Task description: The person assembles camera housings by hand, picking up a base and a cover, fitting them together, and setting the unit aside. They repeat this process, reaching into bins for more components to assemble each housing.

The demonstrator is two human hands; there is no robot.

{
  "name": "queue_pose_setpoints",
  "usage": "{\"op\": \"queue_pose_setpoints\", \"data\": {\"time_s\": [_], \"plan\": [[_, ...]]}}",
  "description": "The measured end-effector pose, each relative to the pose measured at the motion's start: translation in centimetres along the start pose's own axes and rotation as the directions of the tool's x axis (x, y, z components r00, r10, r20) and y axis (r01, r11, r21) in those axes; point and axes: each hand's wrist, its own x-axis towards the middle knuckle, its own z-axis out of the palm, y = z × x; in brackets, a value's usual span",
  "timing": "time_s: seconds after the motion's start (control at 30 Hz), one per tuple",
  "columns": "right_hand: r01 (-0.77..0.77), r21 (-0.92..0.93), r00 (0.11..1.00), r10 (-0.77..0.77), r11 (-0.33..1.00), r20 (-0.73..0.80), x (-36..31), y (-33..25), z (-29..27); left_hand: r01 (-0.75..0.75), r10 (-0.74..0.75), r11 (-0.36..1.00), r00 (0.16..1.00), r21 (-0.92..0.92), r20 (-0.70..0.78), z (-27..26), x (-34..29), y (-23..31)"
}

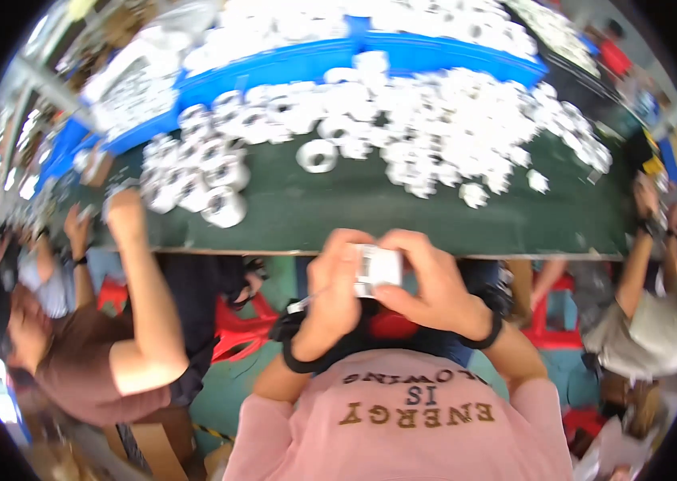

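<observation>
Just off the table's near edge, in front of my body, I hold a small white plastic part (378,271) between both hands. My left hand (334,282) is closed on its left side, and a thin pale thing, too blurred to name, sticks out below that hand. My right hand (428,282) grips the part from the right, fingers over the top and thumb at its lower edge. Ahead on the table are a loose pile of white toothed parts (473,195) and, to the left, stacks of white rings (225,207). One ring (317,155) lies apart nearer the middle.
The table (298,216) has a dark green top. Blue bins (451,46) heaped with white parts stand along its far side. Co-workers sit close by: one at left with a raised arm (146,305), another at right (647,329). Red stools (246,329) stand beside me.
</observation>
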Motion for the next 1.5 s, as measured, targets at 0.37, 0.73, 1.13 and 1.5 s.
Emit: {"op": "queue_pose_setpoints", "data": {"time_s": [0.37, 0.73, 1.13, 1.5], "plan": [[0.222, 0.033, 0.968, -0.216, 0.975, -0.131, -1.0, -1.0, 2.2, 0.022, 0.002, 0.983, 0.991, -0.181, 0.131, 0.7, -2.3, 2.0], [0.279, 0.185, 0.958, -0.260, 0.942, -0.124, -1.3, 1.4, 3.0, -0.053, 0.056, 0.998, 0.994, -0.025, 0.095, 1.6, -2.0, 0.7], [0.212, 0.387, 0.977, -0.199, 0.897, -0.073, 1.2, 1.6, 1.8, -0.024, 0.026, 0.999, 0.998, -0.045, 0.052, 1.4, -0.5, 0.2], [0.553, 0.318, 0.827, -0.462, 0.770, -0.319, -0.3, 0.8, 2.1, -0.341, 0.339, 0.940, 0.937, 0.011, 0.083, 2.4, -2.8, 1.1]]}}
